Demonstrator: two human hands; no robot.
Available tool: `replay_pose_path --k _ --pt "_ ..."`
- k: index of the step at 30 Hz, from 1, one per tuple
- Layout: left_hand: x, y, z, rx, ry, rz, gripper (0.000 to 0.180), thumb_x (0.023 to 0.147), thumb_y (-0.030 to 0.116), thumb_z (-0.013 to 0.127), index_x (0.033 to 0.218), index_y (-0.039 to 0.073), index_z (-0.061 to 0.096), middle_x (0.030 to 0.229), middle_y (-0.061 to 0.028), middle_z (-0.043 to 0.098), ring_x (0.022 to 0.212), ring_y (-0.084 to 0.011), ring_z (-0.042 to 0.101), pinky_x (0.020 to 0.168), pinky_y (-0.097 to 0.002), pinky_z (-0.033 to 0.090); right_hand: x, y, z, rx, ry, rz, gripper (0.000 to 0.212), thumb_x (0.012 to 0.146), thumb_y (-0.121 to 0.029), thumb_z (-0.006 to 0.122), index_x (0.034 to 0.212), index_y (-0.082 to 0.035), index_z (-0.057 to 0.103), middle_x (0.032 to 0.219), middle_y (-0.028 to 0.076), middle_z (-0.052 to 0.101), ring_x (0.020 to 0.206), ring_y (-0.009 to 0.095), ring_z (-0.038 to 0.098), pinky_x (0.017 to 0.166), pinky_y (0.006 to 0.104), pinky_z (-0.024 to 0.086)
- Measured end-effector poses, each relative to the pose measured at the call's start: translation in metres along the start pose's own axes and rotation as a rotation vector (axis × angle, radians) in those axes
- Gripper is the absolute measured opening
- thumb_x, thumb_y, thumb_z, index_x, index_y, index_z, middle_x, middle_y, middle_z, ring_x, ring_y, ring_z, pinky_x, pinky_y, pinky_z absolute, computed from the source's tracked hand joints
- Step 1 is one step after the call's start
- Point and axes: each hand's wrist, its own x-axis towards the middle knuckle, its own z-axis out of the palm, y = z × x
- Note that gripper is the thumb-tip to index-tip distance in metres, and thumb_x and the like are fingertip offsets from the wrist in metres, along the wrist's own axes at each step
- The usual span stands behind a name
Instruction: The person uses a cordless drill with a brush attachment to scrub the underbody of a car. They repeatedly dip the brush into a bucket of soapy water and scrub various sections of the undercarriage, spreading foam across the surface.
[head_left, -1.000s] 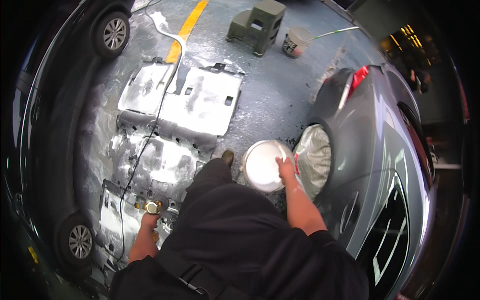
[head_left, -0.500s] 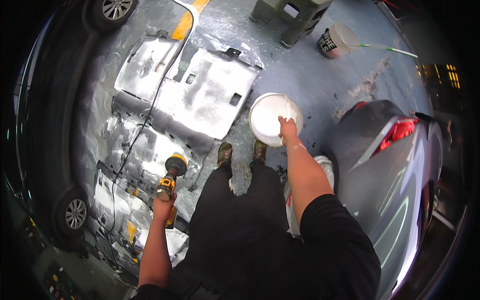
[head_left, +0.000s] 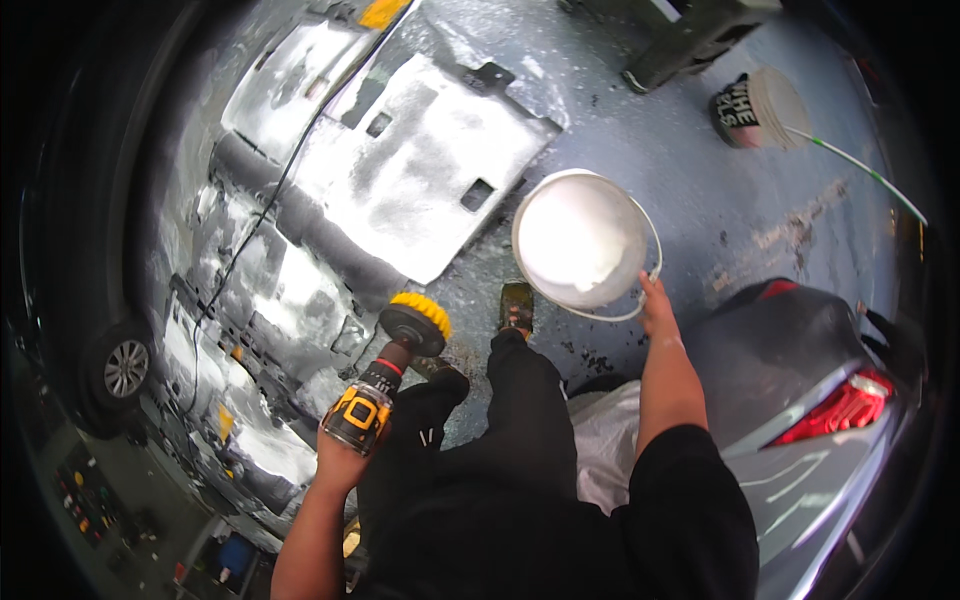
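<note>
My left hand [head_left: 343, 458] is wrapped round the grip of a black and yellow cordless drill [head_left: 362, 410], just above my thigh. Fixed to the drill's front is a round scrub brush [head_left: 416, 322] with yellow bristles. With my right hand [head_left: 657, 308] I hold the thin handle of a white bucket [head_left: 578, 240]. The bucket is tilted and its pale inside shows; whether there is liquid in it I cannot tell. To the left, car seat backs or trim panels [head_left: 420, 170] lie on the floor, smeared with white foam.
A dark cable [head_left: 300, 150] runs across the foamy panels. On the left stands a dark car with a wheel [head_left: 127, 368]; on the right, a grey car with a red tail light [head_left: 835, 408]. Toward the back are a stool [head_left: 690, 45] and a bucket [head_left: 752, 112] holding a green-white pole.
The drill has come up and right, nearer my body. The white bucket now hangs tilted, its handle pulled to the right. My view has shifted left and my feet have moved.
</note>
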Motion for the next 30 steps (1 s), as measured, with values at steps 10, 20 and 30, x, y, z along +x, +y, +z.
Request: replay_pose_path --k 10,20,30 --pt "0.127 -0.144 0.04 -0.036 0.158 0.001 0.037 0.09 0.023 0.082 0.12 0.004 0.07 0.113 -0.0106 0.075 0.104 -0.0293 0.071 0.094 -0.041 0.054 0.052 0.016 0.017 0.418 -0.361 -0.491 0.094 0.089 -0.029 0.079 0.164 -0.017 0.025 0.157 0.012 0.045 0.146 0.035 0.041 0.12 0.0532 0.034" --pt "0.268 -0.211 0.026 -0.449 0.418 0.086 0.022 0.094 0.018 0.078 0.105 0.004 0.065 0.081 0.0011 0.063 0.07 -0.008 0.059 0.063 -0.0265 0.045 0.002 -0.105 0.134 -0.024 -0.173 -0.894 0.123 0.078 -0.021 0.085 0.17 -0.017 0.003 0.166 0.026 0.025 0.147 0.041 0.038 0.118 0.0494 0.037" --pt "0.317 -0.267 0.017 -0.247 0.485 0.091 0.046 0.086 0.029 0.086 0.118 -0.001 0.071 0.108 -0.0151 0.077 0.101 -0.0273 0.074 0.087 -0.0384 0.055 -0.091 -0.148 0.347 -0.521 0.25 -0.959 0.1 0.075 -0.048 0.083 0.161 -0.025 0.039 0.157 0.032 0.03 0.143 0.052 0.035 0.119 0.0529 0.035"
